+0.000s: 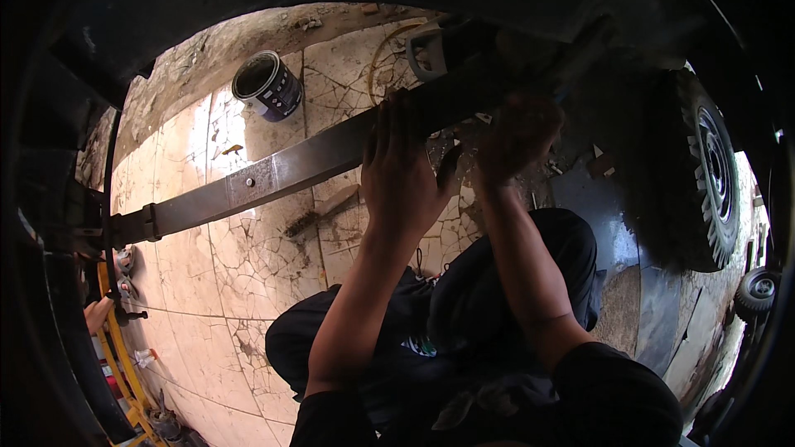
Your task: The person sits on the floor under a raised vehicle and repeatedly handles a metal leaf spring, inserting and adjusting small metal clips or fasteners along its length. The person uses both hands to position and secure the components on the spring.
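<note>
A long grey steel leaf spring (290, 169) runs slantwise under the dark vehicle body, with a bolt on its face and a clip near its left end. Against its side lies my left hand (403, 161), fingers stretched over the metal and thumb apart. My right hand (520, 136) is raised just right of it, beside the spring's shadowed right end. Its fingers are curled and smeared by motion, and what they hold is lost in the dark. A wire-like or brush-like tool (327, 208) lies on the floor below the spring.
An open dark paint can (267, 86) stands on the cracked tile floor (199, 281). A large tyred wheel (708, 173) rises at the right. A pale plastic container (426, 53) sits beyond the spring. At the left edge, another person's hand (98, 314) shows near a yellow frame (120, 356).
</note>
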`<state>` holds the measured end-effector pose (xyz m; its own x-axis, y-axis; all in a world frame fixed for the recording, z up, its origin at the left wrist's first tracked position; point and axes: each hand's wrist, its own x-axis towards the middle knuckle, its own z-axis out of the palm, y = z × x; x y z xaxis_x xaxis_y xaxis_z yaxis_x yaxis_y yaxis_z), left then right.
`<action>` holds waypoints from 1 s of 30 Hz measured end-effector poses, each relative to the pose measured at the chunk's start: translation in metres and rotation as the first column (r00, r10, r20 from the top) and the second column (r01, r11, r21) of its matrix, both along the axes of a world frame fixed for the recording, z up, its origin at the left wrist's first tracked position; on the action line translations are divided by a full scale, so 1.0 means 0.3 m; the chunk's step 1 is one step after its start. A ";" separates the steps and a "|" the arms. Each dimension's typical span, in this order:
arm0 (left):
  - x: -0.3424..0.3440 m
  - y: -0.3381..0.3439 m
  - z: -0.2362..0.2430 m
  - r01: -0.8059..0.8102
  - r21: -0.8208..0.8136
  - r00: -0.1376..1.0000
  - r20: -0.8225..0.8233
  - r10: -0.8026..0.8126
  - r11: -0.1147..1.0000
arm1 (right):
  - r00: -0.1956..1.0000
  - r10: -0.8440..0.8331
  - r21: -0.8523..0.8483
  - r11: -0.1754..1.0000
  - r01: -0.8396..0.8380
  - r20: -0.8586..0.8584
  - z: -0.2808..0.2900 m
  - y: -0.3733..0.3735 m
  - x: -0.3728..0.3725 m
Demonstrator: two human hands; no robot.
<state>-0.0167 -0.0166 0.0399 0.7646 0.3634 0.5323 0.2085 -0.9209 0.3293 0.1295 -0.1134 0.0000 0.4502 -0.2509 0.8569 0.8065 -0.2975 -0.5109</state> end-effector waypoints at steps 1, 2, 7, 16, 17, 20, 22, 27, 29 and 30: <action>0.013 0.001 -0.003 -0.003 0.008 1.000 0.016 0.003 1.000 | 0.994 0.063 0.152 0.987 -0.048 -0.094 -0.012 0.035 -0.014; 0.028 0.005 -0.005 -0.006 0.016 0.999 0.033 0.006 1.000 | 0.995 0.045 0.145 0.989 -0.032 -0.088 -0.016 0.042 -0.023; 0.058 0.124 -0.044 0.071 -0.008 0.995 0.076 -0.070 0.997 | 0.966 -0.170 -0.298 0.928 0.223 0.195 0.023 0.005 -0.038; 0.040 0.066 -0.051 0.024 0.003 0.995 0.092 -0.025 1.000 | 0.961 0.144 0.074 0.989 -0.130 -0.236 0.211 -0.025 0.120; 0.054 0.085 -0.052 0.025 0.015 0.994 0.106 -0.027 1.000 | 0.955 0.173 0.115 0.982 -0.148 -0.241 0.216 -0.009 0.128; 0.074 0.123 -0.053 0.023 0.018 0.997 0.078 -0.024 1.000 | 0.923 0.233 0.146 0.970 -0.197 -0.306 0.259 0.000 0.086; 0.068 0.108 -0.063 0.018 -0.008 0.994 0.108 -0.017 1.000 | 0.930 0.224 0.118 0.973 -0.198 -0.290 0.258 -0.006 0.088; 0.063 0.067 -0.122 -0.044 0.077 0.982 0.186 0.029 0.996 | 0.958 0.196 0.115 0.978 -0.174 -0.212 0.242 0.010 0.100; 0.067 0.077 -0.094 -0.038 0.097 0.984 0.180 0.021 0.995 | 0.958 0.193 0.111 0.979 -0.173 -0.210 0.239 0.011 0.104; 0.076 0.093 -0.070 -0.029 0.087 0.985 0.171 0.013 0.996 | 0.961 0.167 0.088 0.985 -0.151 -0.222 0.233 0.007 0.109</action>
